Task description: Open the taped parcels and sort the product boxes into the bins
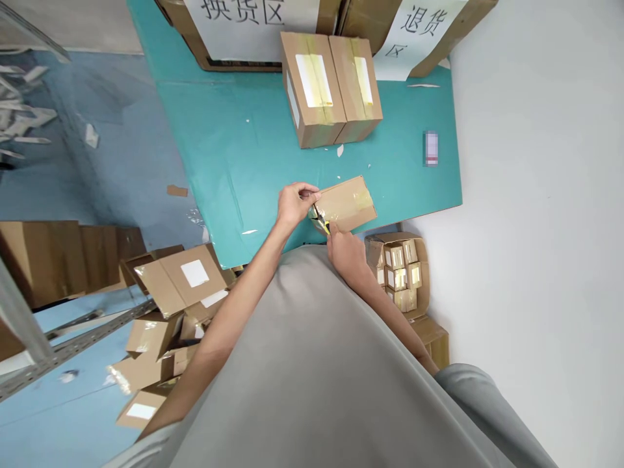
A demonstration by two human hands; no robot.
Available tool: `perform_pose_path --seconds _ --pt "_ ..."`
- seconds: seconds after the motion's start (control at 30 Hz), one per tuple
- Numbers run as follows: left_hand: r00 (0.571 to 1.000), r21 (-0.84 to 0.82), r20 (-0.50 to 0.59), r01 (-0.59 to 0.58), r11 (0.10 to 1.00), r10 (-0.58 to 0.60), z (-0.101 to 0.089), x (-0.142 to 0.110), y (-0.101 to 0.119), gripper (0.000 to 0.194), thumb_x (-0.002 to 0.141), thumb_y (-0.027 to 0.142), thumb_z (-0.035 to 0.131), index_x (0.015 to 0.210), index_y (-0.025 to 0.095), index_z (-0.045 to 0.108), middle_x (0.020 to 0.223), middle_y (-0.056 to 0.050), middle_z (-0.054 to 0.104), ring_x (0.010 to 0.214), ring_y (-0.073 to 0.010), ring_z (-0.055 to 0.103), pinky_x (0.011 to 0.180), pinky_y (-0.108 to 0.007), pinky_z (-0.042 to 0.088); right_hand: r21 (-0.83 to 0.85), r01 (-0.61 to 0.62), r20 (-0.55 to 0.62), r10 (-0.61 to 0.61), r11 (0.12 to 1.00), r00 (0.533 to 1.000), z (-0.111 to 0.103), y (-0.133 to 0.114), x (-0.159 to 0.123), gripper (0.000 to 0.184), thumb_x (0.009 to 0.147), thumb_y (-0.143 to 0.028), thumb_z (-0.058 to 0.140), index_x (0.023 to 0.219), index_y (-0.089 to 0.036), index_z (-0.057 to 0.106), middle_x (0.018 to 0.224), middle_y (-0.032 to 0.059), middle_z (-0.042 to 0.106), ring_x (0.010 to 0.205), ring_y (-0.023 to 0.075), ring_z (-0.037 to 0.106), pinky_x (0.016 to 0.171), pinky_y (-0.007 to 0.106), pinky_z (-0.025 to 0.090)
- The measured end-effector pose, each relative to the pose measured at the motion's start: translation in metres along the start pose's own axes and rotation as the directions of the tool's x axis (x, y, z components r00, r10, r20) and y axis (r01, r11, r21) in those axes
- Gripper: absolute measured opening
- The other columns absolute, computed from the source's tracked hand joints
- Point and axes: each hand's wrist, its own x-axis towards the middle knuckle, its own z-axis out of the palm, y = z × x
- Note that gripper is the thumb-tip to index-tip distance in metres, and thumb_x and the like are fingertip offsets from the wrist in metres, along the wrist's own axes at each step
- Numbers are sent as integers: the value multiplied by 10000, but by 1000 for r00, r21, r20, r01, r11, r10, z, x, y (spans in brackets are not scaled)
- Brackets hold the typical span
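A small brown cardboard box (347, 200) with clear tape on it lies at the near edge of the green table. My left hand (295, 203) pinches the box's left end, at the taped corner. In my right hand (347, 250) is a yellow and black utility knife (324, 224), held with its tip against the tape at the box's left end. How far the blade is out is too small to tell. Beyond the box, two taped cartons (312, 81) with white labels stand side by side on the table.
Large boxes with paper signs (253, 29) stand at the table's (219, 143) back. A blurred small item (431, 149) lies at right. An open carton (423, 273) of small boxes is below right. Flattened and opened boxes (180, 279) pile up at left by a metal rack (97, 331). A wall (541, 195) borders the right side.
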Motion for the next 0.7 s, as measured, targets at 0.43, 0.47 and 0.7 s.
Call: perform_pose_path --seconds 0.43,0.47,0.7 --pt "995 36 -91 -25 999 29 9 -11 1 146 846 260 801 967 200 856 979 -56 823 844 -198 726 858 -333 616 16 40 34 -41 999 999 6 15 -13 535 1179 -213 341 1689 -138 485 1278 223 824 1156 336 821 970 429 626" --pt "994 30 -102 -24 999 27 8 -10 -1 152 848 261 798 973 198 857 985 -58 825 849 -199 728 864 -333 614 15 58 29 -59 998 998 6 15 -9 532 1175 -216 351 1682 -140 495 1274 219 826 1156 340 819 970 427 623" --pt "990 -30 -139 -1 1000 -3 -1 -6 -15 215 871 324 811 1031 188 853 1046 -82 838 916 -215 747 932 -351 610 158 295 15 -301 942 954 -1 41 23 451 1175 -315 445 1578 -233 630 1316 136 842 1233 306 785 1019 343 565"
